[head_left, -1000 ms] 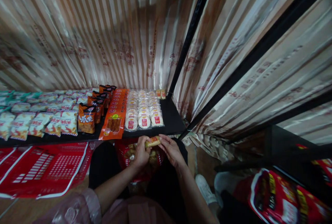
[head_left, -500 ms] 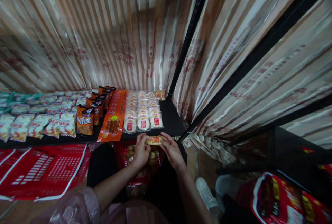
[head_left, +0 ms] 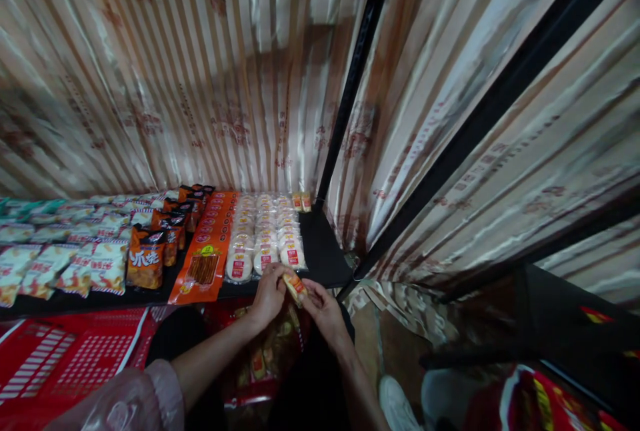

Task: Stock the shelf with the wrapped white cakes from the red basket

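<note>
A small yellow snack packet [head_left: 295, 286] with a red label is pinched between both my hands, tilted, just in front of the shelf's edge. My left hand [head_left: 270, 299] grips its upper left end, and my right hand [head_left: 323, 311] has the lower right end. Below them, between my knees, a red basket [head_left: 257, 390] holds several similar packets, dim and partly covered by my arms. Two like packets [head_left: 301, 202] stand at the back of the black shelf [head_left: 320, 244], beside rows of round white crackers in clear wrap [head_left: 265, 254].
Left of the crackers lie an orange snack-stick bag [head_left: 205, 258], orange-black bags [head_left: 145, 258] and rows of white bags [head_left: 107, 264]. A red shopping basket [head_left: 75, 358] sits below left. Black posts [head_left: 345, 111] rise before the curtain [head_left: 165, 84]. More red packages [head_left: 543, 394] are at lower right.
The packet has turned from level to tilted, its right end lower, still between both hands. My view has shifted, so the shelf sits lower and a black upper bar shows.
</note>
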Action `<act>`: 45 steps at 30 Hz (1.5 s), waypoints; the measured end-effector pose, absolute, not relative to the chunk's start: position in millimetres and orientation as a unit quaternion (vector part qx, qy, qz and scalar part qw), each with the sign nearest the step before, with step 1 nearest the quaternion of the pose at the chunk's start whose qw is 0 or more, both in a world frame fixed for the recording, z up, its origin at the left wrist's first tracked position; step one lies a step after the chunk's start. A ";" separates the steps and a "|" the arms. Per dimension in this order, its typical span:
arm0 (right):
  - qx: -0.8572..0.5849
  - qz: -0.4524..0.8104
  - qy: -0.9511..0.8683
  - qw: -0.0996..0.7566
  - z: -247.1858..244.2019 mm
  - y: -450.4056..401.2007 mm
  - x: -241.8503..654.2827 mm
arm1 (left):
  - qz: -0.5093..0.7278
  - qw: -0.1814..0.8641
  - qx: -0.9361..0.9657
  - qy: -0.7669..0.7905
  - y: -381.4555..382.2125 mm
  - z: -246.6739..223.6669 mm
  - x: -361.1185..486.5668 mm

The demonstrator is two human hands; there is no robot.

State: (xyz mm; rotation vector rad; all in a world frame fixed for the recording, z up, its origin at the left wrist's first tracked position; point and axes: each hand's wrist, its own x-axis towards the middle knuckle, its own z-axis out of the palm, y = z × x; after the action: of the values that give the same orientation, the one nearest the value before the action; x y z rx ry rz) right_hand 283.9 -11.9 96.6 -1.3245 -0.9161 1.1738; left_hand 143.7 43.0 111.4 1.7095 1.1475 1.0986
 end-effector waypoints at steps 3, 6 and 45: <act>-0.594 0.397 -0.475 0.514 95.9 -6.7 293.9 | 0.436 0.390 0.680 0.441 48.2 114.5 153.2; -0.645 0.282 -0.543 0.459 100.5 -1.4 303.5 | 0.437 0.390 0.685 0.434 54.2 117.2 163.7; -0.726 -0.054 -0.528 0.437 36.7 175.8 367.0 | 0.149 0.145 0.887 0.413 240.3 130.2 256.2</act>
State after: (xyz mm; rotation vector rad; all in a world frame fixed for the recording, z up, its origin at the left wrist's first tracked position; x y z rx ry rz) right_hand 367.0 175.8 36.7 -1.8067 -1.3126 -0.1338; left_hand 256.2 240.3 130.2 2.5543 1.1893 0.4288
